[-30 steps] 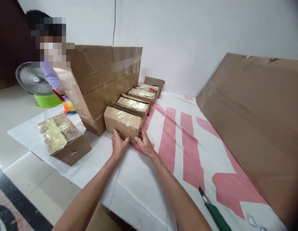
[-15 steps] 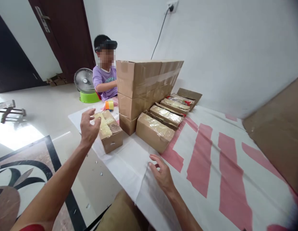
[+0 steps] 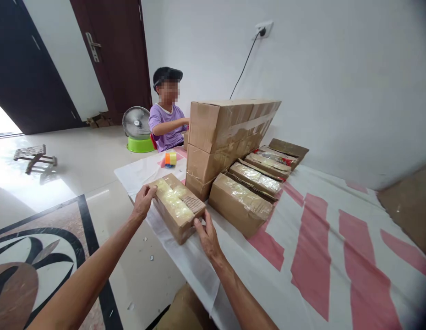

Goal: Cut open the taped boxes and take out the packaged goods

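– Where is the box they're handling?
– The taped box (image 3: 175, 206) is at the near left corner of the surface (image 3: 264, 284), between the two hands. Its underside is out of sight, so I can't tell whether it rests flat or is slightly raised.

– And the fingers?
– Grasping it from both ends. The left hand (image 3: 144, 201) has its fingers at the far-left end, partly lost behind the edge. The right hand (image 3: 208, 233) has its thumb and fingers around the near-right corner. How firmly either one presses, I can't judge.

– Can you see what's inside?
– No. Glossy, yellowish tape and a ridged patch cover the top.

– What about the tall carton stack (image 3: 230, 133)?
– It stands just beyond the box and blocks the view behind it. The co-worker (image 3: 168, 128) in purple reaches that way, the hand mostly hidden.

– Anything else unclear?
– The nearest carton (image 3: 238, 206) in the row on the right overlaps those behind; red bits show farther back, too small to name. A large cardboard sheet (image 3: 408, 201) is cut off at the right edge.
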